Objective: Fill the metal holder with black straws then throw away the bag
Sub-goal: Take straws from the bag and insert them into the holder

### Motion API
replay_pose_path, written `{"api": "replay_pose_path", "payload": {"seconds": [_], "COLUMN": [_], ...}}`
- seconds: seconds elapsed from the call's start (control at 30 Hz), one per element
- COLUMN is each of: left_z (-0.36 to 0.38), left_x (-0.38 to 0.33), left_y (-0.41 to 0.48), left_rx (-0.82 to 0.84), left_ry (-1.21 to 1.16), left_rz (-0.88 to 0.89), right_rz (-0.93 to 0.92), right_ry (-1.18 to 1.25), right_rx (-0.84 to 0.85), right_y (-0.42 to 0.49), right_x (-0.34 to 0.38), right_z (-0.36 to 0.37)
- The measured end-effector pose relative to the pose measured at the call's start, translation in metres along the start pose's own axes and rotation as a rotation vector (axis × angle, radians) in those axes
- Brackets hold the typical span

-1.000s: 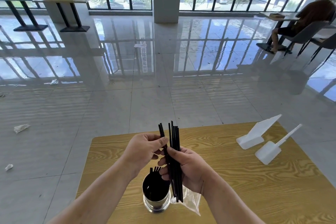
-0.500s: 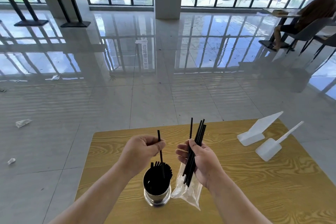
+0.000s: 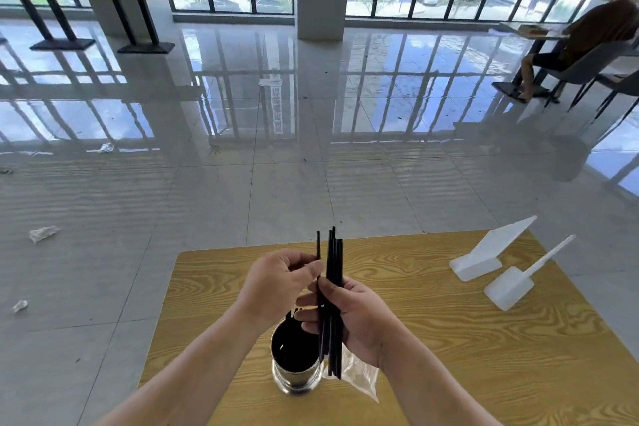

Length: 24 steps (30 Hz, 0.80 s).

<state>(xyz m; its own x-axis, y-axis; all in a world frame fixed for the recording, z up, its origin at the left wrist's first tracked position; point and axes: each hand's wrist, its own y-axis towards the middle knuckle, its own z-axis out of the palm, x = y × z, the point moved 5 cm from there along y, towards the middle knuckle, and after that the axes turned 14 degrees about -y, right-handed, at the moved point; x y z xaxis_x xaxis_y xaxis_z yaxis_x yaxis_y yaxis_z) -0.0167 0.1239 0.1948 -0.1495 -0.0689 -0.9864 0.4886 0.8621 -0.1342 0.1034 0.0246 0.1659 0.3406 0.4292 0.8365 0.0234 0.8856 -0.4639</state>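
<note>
A round metal holder (image 3: pixel 296 380) stands near the front edge of the wooden table (image 3: pixel 432 315), with several black straws inside it. My right hand (image 3: pixel 359 315) grips an upright bundle of black straws (image 3: pixel 334 266) together with a clear plastic bag (image 3: pixel 358 377) that hangs below it, just right of the holder. My left hand (image 3: pixel 276 284) is above the holder, its fingertips pinching one straw (image 3: pixel 318 247) at the left side of the bundle.
Two white plastic scoops (image 3: pixel 484 252) (image 3: pixel 511 287) lie at the table's far right. Beyond the table is a glossy tiled floor with scraps of litter (image 3: pixel 43 233). A person sits on a chair (image 3: pixel 584 55) at the far right.
My left hand has come back up from the holder to the bundle and pinches a straw. My right hand has moved the bundle left, close over the holder.
</note>
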Motion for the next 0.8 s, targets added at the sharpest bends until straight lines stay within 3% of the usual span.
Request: {"api": "replay_pose_path", "payload": {"seconds": [0.13,0.37,0.5,0.67,0.8], "left_z": [-0.006,-0.008,-0.008,-0.004,-0.004], "left_x": [-0.005,-0.019,-0.016,-0.008,0.006], "left_y": [-0.003,-0.009,-0.01,-0.015,-0.017], "left_rx": [-0.04,0.127,0.159,0.245,0.246], "left_ry": [-0.272,-0.761,-0.712,-0.447,-0.278], "left_rz": [-0.088,-0.266,-0.29,-0.332,-0.352], "right_rz": [0.013,0.007,0.021,0.0,-0.006], "right_ry": [0.006,0.103,0.139,0.115,0.129], "right_rx": [-0.049,-0.459,-0.49,-0.607,-0.599], "right_y": [0.0,0.008,0.008,0.005,0.0], "right_x": [0.0,-0.004,-0.005,-0.004,-0.001], "right_z": [-0.005,-0.049,-0.056,-0.065,-0.066]}}
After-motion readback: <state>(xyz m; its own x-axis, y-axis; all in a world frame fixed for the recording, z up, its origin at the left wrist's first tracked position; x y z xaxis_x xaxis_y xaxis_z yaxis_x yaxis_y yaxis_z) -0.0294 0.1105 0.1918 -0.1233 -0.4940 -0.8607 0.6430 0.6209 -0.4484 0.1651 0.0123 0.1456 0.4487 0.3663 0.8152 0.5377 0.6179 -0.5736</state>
